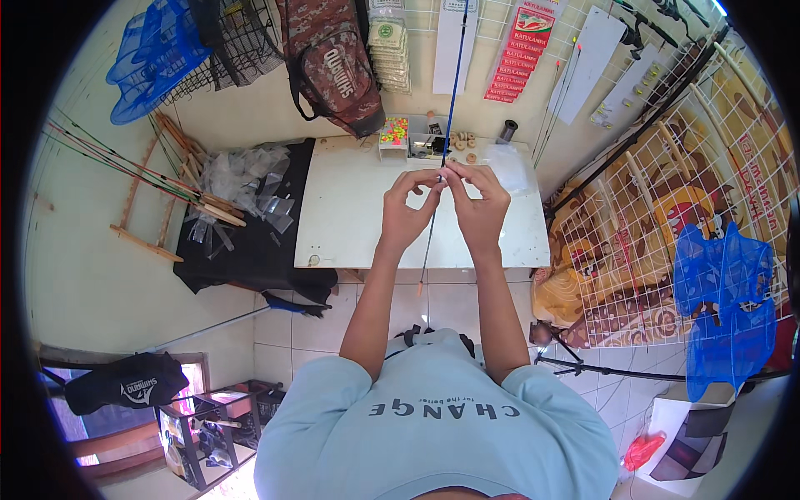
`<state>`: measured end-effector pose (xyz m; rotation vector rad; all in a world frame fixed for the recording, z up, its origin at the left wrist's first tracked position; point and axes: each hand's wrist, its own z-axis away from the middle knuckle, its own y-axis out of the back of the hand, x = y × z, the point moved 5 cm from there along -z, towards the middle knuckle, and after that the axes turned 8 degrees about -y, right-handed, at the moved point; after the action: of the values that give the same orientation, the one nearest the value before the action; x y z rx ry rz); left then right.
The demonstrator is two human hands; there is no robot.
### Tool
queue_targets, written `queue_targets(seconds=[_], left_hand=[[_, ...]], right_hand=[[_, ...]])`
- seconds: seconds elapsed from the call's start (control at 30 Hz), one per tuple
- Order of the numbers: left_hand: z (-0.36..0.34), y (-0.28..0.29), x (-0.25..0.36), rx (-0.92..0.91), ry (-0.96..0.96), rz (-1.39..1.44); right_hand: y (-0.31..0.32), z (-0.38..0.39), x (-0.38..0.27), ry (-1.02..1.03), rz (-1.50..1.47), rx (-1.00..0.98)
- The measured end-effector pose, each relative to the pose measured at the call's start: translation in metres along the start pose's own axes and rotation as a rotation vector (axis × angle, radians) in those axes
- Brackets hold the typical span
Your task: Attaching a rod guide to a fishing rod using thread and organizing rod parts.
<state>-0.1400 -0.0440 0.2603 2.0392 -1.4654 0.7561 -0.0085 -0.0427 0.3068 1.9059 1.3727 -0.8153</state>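
Note:
A slim fishing rod (457, 83) with a blue section runs from the top of the view, over the white table, toward my body. Its thin grey part passes below my hands and ends in a small orange tip (420, 289) beyond the table's near edge. My left hand (406, 204) and my right hand (480, 200) meet on the rod above the table. Thumb and fingertips of each are pinched together around it, side by side. Something small and pale shows between the fingertips, too small to name.
On the white table (342, 217) stand a box of colourful beads (393, 132), a dark cylinder (508, 130) and a clear plastic bag (508, 171). A black cloth (225, 271) with plastic packets lies left. Rods rest on a wooden stand (142, 243). Rightward is a white wire rack (625, 225) with blue nets (723, 308).

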Motion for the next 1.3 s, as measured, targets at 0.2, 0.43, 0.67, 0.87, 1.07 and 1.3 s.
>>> queue_targets(seconds=[0.2,0.43,0.67,0.87,1.07,1.3], left_hand=[[-0.001,0.002,-0.002,0.005,-0.026,-0.019],[0.001,0.0,-0.009,-0.023,-0.009,-0.018],[0.0,-0.001,-0.013,-0.049,0.058,-0.006],[-0.001,-0.003,-0.017,-0.093,0.048,0.004],[-0.001,-0.003,-0.022,-0.045,0.097,0.052],[-0.001,-0.004,-0.022,-0.005,0.145,0.121]], right_hand=[[-0.004,0.001,-0.002,0.091,0.071,0.074],[-0.006,0.002,0.004,-0.062,-0.041,0.111],[-0.006,-0.008,0.023,-0.267,-0.321,0.033],[-0.015,-0.011,0.027,-0.328,-0.425,-0.131],[-0.014,-0.013,0.033,-0.303,-0.392,-0.082],[-0.012,-0.012,0.033,-0.288,-0.345,-0.095]])
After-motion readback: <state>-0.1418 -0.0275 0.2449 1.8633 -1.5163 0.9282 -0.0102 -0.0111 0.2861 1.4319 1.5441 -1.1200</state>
